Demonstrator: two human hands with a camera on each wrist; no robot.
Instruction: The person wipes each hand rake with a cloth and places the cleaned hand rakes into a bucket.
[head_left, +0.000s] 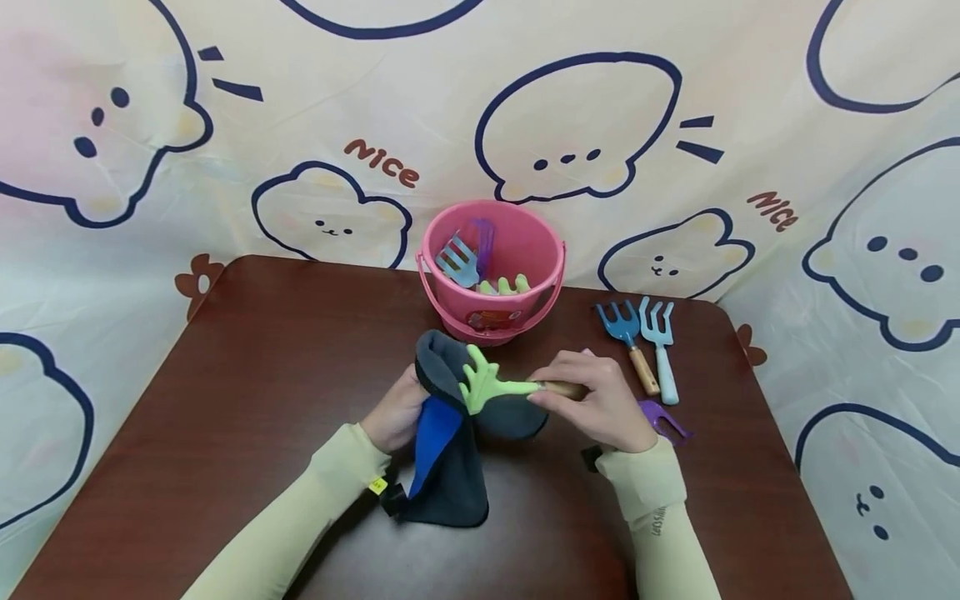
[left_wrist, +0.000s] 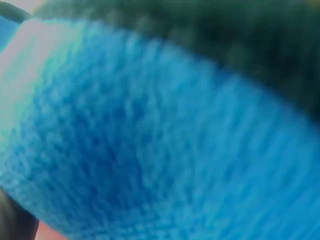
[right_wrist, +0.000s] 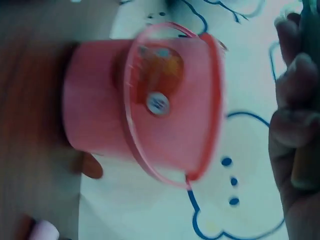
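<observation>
My left hand (head_left: 396,412) grips a folded cloth (head_left: 453,496), dark grey on one face and blue on the other, that hangs over the middle of the table. Its blue face (left_wrist: 150,130) fills the left wrist view at blurred close range. In my right hand (head_left: 596,396) is a small light-green toy hand rake (head_left: 483,385), pinched by its wooden handle (head_left: 562,389). The rake's tines touch or lie just in front of the cloth; which one I cannot tell. The right wrist view shows curled fingers (right_wrist: 295,90) round the handle at its right edge.
Behind the cloth stands a pink bucket (head_left: 457,300) holding a light-blue fork (head_left: 459,262), a purple tool (head_left: 484,246) and a green one (head_left: 505,287). To the right lie a dark-blue fork (head_left: 622,327), a light-blue fork (head_left: 662,354) and a purple tool (head_left: 660,417), partly hidden by my right hand.
</observation>
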